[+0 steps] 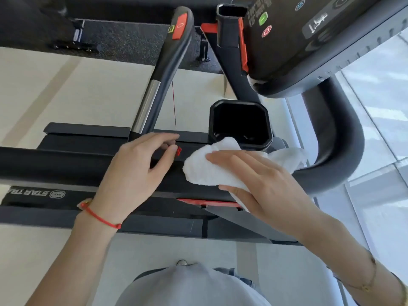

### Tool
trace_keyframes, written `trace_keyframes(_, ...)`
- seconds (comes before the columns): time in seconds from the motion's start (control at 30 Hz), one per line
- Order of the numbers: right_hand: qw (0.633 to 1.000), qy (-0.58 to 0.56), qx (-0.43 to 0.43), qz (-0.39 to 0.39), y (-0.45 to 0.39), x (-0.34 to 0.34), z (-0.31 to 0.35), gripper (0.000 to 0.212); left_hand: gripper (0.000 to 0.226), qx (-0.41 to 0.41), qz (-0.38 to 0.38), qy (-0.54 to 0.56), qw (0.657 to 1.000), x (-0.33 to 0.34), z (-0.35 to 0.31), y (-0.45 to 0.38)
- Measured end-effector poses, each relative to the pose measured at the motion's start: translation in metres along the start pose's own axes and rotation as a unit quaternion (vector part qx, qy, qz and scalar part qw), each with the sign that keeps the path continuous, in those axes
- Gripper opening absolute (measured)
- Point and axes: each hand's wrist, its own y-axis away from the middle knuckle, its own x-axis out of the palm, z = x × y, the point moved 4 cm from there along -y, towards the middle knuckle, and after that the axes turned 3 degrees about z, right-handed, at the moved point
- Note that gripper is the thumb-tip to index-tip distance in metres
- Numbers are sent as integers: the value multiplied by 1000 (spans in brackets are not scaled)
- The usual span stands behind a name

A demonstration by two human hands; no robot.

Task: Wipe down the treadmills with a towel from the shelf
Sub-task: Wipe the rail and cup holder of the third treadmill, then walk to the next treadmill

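A black treadmill handrail (50,162) runs across the view from the left and curves up at the right. A white towel (205,168) lies bunched on the rail just below the black cup holder (240,124). My right hand (260,184) lies flat on the towel, fingers spread over it and thumb under its lower edge. My left hand (134,171) rests on the rail left of the towel, thumb and forefinger pinched on a small red safety clip (178,150) that hangs from a thin red cord (174,107).
The treadmill console (309,40) with green and red buttons fills the top right. An inner handle (163,69) with a red button and a silver grip slants down to the rail. Pale floor lies to the left, windows to the right.
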Motion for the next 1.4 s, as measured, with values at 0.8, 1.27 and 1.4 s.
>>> trace_keyframes(0.8,960,-108,-253,48,-19,95,101,38,27,-251,-240,-118,930,-39,18,240)
trace_keyframes(1.27,921,-223,-255,195,-108,230,238,38,28,-437,-303,-93,842,-98,125,370)
trace_keyframes(1.4,916,-222,-270,199,-144,258,305,37,28,-472,-302,-98,822,-143,164,407)
